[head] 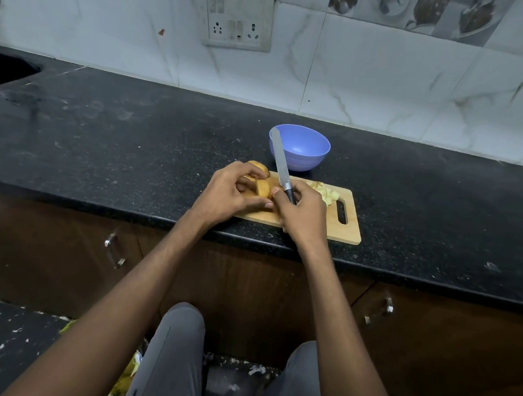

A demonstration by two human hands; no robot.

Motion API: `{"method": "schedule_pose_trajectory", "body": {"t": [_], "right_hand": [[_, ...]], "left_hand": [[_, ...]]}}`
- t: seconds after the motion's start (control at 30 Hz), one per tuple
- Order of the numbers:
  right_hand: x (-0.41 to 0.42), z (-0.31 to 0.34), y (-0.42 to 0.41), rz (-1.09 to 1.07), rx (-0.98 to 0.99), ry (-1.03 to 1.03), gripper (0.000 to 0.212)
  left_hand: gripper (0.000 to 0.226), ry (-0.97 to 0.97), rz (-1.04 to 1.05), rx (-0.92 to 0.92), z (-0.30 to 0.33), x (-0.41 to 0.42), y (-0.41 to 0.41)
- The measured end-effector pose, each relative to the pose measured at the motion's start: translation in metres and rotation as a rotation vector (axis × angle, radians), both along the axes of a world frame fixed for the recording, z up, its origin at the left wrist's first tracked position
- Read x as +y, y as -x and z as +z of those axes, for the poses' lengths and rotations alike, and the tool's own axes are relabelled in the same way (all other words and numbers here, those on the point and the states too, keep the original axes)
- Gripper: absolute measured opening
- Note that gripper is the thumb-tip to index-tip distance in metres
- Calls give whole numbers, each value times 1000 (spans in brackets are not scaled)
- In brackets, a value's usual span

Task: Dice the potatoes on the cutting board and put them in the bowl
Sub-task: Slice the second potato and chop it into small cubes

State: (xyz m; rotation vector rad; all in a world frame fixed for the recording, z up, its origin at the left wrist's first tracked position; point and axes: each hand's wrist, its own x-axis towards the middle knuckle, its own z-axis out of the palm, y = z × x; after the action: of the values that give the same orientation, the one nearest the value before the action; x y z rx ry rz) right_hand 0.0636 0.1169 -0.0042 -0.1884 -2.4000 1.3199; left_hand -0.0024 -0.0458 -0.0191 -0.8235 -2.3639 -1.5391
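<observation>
- Right now the left hand [230, 193] curls its fingers and thumb round a potato piece [264, 189] on the wooden cutting board [344, 230], with another potato [257, 167] just behind it at about 11 o'clock.
- Meanwhile the right hand [302, 209] grips the dark handle of the knife [279, 159], whose blade points up and away toward 12 o'clock, off the board, its tip showing in front of the blue bowl [303, 151].
- Both hands touch or nearly touch at the potato piece, so the likeliest harm is to the left thumb: if the blade swings down while that thumb lies beside the cut line, it could be nicked.
- A rounded, skin-on piece can roll under the first press; unless a flat face is down, the blade may skid sideways toward the holding fingers.
- Already-cut dice [326, 194] sit at 3 o'clock of the hands, near the board's handle slot; a sweep of the knife hand could knock some onto the black counter [134, 147].
- The board lies at the counter's front edge, so hard downward pressure near its front side might tip or slide it.
- The bowl stands just beyond the board at 12 o'clock and looks empty; the raised blade tip could knock its rim.
</observation>
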Motion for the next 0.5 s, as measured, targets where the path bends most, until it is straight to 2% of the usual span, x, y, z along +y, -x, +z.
{"method": "schedule_pose_trajectory", "body": {"t": [0.33, 0.5], "right_hand": [[0, 9, -42, 26, -49, -36, 12], [-6, 5, -51, 26, -67, -167, 36]], "left_hand": [[55, 42, -49, 1, -1, 3, 1], [52, 60, -29, 4, -2, 3, 0]]}}
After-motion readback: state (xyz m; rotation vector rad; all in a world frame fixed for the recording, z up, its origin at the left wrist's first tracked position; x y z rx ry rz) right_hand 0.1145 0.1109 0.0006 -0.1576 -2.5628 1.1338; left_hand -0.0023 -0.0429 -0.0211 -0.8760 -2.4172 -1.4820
